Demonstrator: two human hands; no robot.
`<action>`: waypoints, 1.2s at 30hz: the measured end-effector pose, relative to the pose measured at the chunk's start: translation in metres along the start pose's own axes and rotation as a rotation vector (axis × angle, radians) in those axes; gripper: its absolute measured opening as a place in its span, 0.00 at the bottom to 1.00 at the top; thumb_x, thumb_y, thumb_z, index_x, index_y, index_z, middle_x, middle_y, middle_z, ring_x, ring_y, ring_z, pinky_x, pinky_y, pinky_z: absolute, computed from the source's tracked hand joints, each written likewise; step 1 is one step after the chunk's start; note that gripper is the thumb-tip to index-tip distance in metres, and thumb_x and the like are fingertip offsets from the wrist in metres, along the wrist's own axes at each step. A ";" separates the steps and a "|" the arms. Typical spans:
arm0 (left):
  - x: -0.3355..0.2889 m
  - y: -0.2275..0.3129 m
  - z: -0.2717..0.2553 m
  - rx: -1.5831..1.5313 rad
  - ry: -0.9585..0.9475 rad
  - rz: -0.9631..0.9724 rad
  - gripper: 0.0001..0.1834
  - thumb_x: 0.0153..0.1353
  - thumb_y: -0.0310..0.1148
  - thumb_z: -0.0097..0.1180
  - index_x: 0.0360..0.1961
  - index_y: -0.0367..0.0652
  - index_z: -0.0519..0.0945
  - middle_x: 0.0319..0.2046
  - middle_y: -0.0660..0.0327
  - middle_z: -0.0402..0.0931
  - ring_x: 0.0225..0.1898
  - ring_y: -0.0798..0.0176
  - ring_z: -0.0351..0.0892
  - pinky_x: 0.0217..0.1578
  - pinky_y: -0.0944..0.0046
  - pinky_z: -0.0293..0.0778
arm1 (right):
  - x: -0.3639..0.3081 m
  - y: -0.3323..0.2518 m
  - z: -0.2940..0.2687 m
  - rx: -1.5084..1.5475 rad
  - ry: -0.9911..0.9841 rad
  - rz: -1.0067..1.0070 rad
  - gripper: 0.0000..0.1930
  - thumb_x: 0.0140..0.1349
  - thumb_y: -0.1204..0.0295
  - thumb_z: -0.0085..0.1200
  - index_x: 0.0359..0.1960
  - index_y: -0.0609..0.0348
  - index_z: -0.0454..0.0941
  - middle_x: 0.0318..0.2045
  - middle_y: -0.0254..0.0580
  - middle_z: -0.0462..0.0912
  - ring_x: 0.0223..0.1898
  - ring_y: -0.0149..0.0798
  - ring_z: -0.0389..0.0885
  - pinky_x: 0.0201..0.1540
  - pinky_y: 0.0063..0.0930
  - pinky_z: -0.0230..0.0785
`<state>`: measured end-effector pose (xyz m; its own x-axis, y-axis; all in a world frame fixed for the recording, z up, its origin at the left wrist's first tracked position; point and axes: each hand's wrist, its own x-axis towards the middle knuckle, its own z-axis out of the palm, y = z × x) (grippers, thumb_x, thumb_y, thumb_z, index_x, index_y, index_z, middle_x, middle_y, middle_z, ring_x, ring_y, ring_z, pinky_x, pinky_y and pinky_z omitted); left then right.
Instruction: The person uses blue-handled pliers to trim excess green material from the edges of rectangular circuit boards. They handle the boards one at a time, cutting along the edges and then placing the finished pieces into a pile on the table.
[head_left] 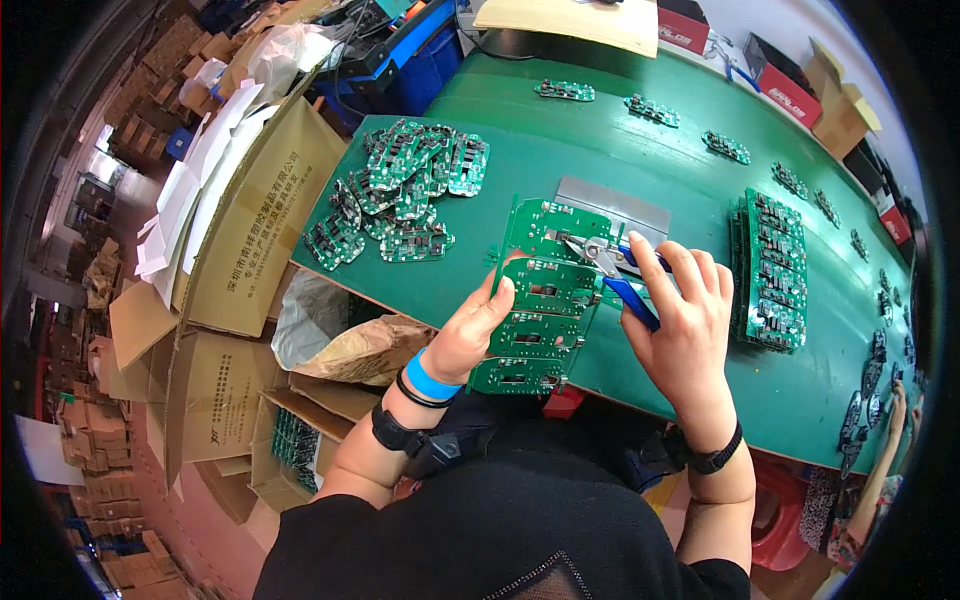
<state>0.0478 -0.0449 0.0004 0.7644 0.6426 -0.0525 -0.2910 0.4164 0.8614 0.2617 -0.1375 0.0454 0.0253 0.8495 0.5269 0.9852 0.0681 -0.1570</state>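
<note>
My left hand [468, 332] is closed on the left edge of a green circuit board panel [540, 335], made of several small boards joined in a column. The panel is held tilted over the near edge of the table. In my right hand [688, 325] is a pair of cutting pliers [632, 302] with blue handles, and their metal jaws lie against the upper part of the panel. Whether the jaws are parted is too small to tell. Just behind the panel, a flat grey metal plate [635, 205] rests on the green table [480, 290].
A loose pile of small circuit boards [408, 185] lies at the left. To the right stands a stack of board panels [770, 270]. Single boards [652, 110] form a curved row along the far side. Cardboard boxes [240, 235] stand at the left. Another person's arm [878, 470] reaches in at far right.
</note>
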 end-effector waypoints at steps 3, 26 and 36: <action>0.001 0.000 0.002 -0.040 0.003 -0.002 0.28 0.76 0.44 0.35 0.71 0.41 0.51 0.61 0.53 0.66 0.58 0.59 0.73 0.53 0.56 0.76 | 0.001 0.001 0.000 -0.023 0.032 -0.021 0.36 0.37 0.74 0.65 0.57 0.52 0.76 0.45 0.43 0.75 0.46 0.46 0.73 0.50 0.40 0.62; 0.005 -0.006 -0.024 -0.936 -0.270 -0.045 0.40 0.72 0.59 0.28 0.73 0.40 0.44 0.70 0.43 0.48 0.61 0.34 0.68 0.51 0.41 0.79 | -0.019 0.011 0.009 0.148 0.022 0.042 0.29 0.39 0.72 0.64 0.51 0.56 0.79 0.40 0.41 0.76 0.39 0.44 0.74 0.41 0.37 0.64; 0.011 -0.015 -0.018 -0.860 -0.196 -0.077 0.40 0.72 0.59 0.31 0.74 0.42 0.45 0.72 0.42 0.42 0.58 0.40 0.72 0.46 0.50 0.81 | -0.022 0.004 0.013 0.117 -0.035 0.085 0.31 0.40 0.71 0.65 0.53 0.55 0.77 0.42 0.40 0.76 0.42 0.43 0.73 0.45 0.37 0.62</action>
<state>0.0505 -0.0324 -0.0224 0.8615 0.5041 0.0613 -0.5064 0.8439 0.1769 0.2628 -0.1498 0.0225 0.1004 0.8723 0.4786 0.9532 0.0536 -0.2976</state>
